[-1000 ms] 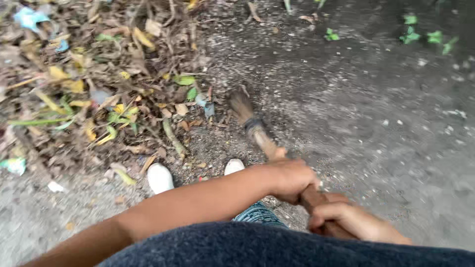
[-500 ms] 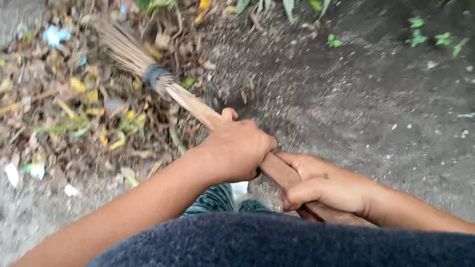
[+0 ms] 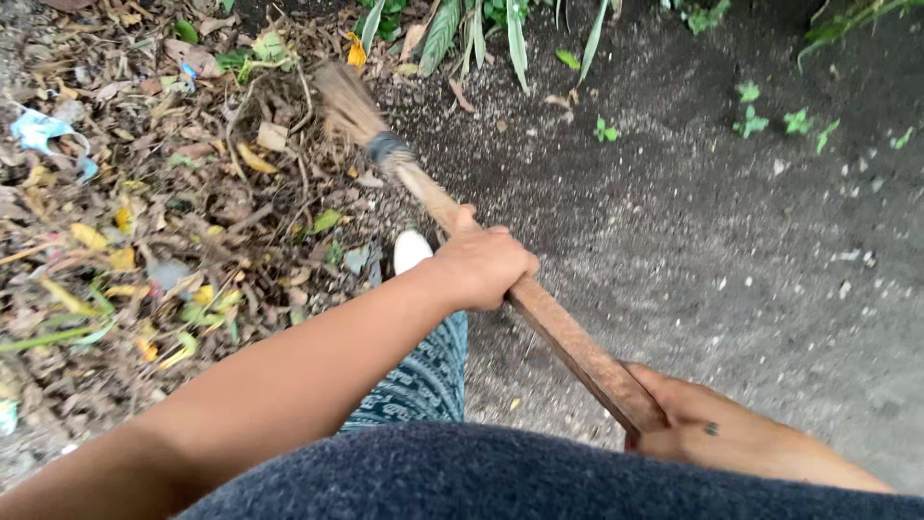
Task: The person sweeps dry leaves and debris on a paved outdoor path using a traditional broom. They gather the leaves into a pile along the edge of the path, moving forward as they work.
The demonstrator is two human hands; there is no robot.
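the left hand wraps the broom mid-handle; the right hand grips its near end. bristles rest in the leaf pile, blurred; a dark garment hides the right wrist.

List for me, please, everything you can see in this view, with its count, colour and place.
wooden-handled straw broom: one, brown handle, tan bristles, slanting from lower right to upper left, bristles at the litter
pile of dry leaves and twigs: one, brown with yellow and green bits, left half
light blue scrap of litter: one, far left edge, on the pile
bare dark dirt ground: grey-black, right half
long-bladed green plants: a clump, top centre
small green seedlings: several, upper right
white shoe tip: one, centre, beside the handle
blue patterned trouser leg: one, lower centre
dark grey top: bottom edge
left hand: gripping mid-handle
right hand: gripping the handle's end
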